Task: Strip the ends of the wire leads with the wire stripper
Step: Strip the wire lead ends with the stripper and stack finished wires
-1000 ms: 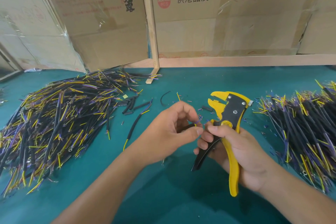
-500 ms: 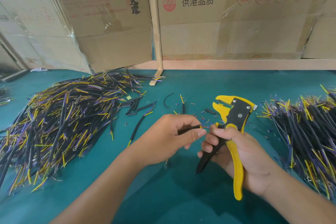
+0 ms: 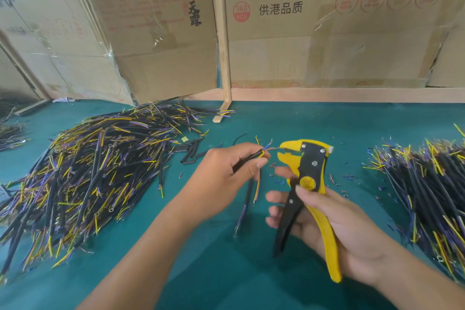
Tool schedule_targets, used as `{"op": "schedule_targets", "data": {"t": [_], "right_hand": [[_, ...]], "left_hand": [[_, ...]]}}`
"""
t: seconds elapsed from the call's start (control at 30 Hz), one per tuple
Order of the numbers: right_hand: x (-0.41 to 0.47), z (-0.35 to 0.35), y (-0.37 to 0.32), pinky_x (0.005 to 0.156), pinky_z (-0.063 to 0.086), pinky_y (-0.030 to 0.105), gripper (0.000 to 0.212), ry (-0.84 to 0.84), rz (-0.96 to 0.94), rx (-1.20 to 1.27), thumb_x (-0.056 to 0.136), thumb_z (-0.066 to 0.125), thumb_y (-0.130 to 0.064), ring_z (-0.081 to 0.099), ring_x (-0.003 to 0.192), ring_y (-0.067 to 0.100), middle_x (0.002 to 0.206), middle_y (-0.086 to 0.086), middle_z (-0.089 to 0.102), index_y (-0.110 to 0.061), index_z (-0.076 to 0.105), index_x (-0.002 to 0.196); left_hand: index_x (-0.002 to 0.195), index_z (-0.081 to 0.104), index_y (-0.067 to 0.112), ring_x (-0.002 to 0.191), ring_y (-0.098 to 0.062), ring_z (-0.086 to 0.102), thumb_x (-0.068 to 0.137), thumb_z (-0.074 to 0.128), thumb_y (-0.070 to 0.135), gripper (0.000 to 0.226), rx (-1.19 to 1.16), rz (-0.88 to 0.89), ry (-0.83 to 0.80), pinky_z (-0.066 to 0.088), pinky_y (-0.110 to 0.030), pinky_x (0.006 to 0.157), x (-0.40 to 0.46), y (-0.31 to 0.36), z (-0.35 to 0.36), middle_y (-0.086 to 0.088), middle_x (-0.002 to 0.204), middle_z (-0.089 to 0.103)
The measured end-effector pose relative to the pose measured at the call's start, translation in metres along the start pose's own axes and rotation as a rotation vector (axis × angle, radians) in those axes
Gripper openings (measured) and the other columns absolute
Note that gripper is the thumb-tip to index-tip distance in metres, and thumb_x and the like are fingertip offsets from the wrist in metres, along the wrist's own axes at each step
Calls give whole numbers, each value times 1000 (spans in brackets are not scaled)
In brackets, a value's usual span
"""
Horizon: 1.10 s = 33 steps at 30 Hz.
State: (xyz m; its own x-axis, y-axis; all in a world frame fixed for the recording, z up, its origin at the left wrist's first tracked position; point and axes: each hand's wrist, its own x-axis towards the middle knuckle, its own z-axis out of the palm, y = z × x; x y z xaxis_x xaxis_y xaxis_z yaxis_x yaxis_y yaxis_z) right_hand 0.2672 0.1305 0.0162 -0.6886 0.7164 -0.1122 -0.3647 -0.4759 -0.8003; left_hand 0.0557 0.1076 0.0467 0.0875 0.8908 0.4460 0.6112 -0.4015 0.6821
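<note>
My left hand [image 3: 226, 171] pinches a black-sheathed wire lead [image 3: 247, 158] near its top, where thin yellow, blue and reddish strands fan out. One strand reaches into the jaws of the yellow and black wire stripper [image 3: 305, 184]. My right hand [image 3: 334, 224] holds the stripper by its handles, thumb on the pivot, jaws pointing up and left. The handles are spread apart. The lead's lower end hangs below my left hand with its purple and yellow strands over the table.
A big heap of wire leads [image 3: 83, 178] covers the green table [image 3: 276, 123] on the left. A second heap [image 3: 427, 191] lies on the right. Short black sleeve pieces [image 3: 192, 151] and insulation scraps are scattered near the middle. Cardboard boxes [image 3: 327, 33] stand along the back.
My left hand has lifted the lead and brought its strands up to the stripper's jaws. My right hand has eased its grip, and the handles have spread.
</note>
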Motion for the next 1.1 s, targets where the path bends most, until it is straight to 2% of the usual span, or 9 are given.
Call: {"op": "schedule_targets", "data": {"t": [0.1,0.23,0.3,0.37,0.43,0.53,0.7,0.87,1.1], "right_hand": [[-1,0,-2,93,50,64,39,-53,15,-21,93,56,-23,64,90,38,98,21,67,-27,64,131],[-1,1,-4,74,54,53,32,-34,-5,-108,86,65,-15,56,72,31,79,17,55,-11,70,117],[-2,1,-5,69,54,51,22,-37,12,-99,82,64,-13,55,69,31,78,18,54,-2,71,100],[-4,1,-6,69,53,51,14,-65,23,-122,82,64,-11,55,68,32,78,18,54,-3,70,93],[-5,1,-6,71,53,50,14,-90,24,-154,79,69,-12,54,69,32,78,17,53,-5,68,92],[-6,0,-6,72,53,50,24,-97,23,-174,73,75,-17,53,70,32,78,18,52,-4,68,92],[-7,-2,-6,72,53,50,24,-128,34,-167,74,75,-17,52,69,33,77,18,51,-3,67,92],[-6,-2,-5,72,53,48,22,-141,40,-181,75,75,-18,52,69,32,77,17,50,-5,66,91],[-5,-4,-5,73,52,49,22,-159,56,-205,78,76,-20,51,69,32,77,16,49,-6,63,90]], "left_hand": [[106,71,12,55,5,49,100,59,17,14,3,24,38,34,-4,57,1,0,-2,7,69,65],[106,71,5,55,11,51,101,57,12,16,101,84,35,33,0,56,0,4,-3,0,73,67],[106,71,5,55,11,49,101,57,12,17,135,99,35,32,-1,56,0,5,-2,1,73,67],[103,70,4,54,6,46,100,57,14,16,147,103,32,30,-4,55,0,6,-1,6,71,64],[99,69,7,54,2,42,101,57,16,16,158,104,22,29,-7,55,0,7,0,11,69,59],[101,70,8,56,-1,41,101,54,21,21,150,106,-6,29,-9,56,0,9,1,5,71,63],[96,68,8,58,-2,40,102,53,22,22,166,110,-15,29,-10,57,1,8,0,5,71,61],[103,70,10,58,-1,43,103,53,23,22,164,121,-21,30,-9,57,0,5,0,7,72,63],[110,70,16,63,-10,48,104,50,29,25,191,107,-56,38,-21,58,0,1,1,11,77,64]]}}
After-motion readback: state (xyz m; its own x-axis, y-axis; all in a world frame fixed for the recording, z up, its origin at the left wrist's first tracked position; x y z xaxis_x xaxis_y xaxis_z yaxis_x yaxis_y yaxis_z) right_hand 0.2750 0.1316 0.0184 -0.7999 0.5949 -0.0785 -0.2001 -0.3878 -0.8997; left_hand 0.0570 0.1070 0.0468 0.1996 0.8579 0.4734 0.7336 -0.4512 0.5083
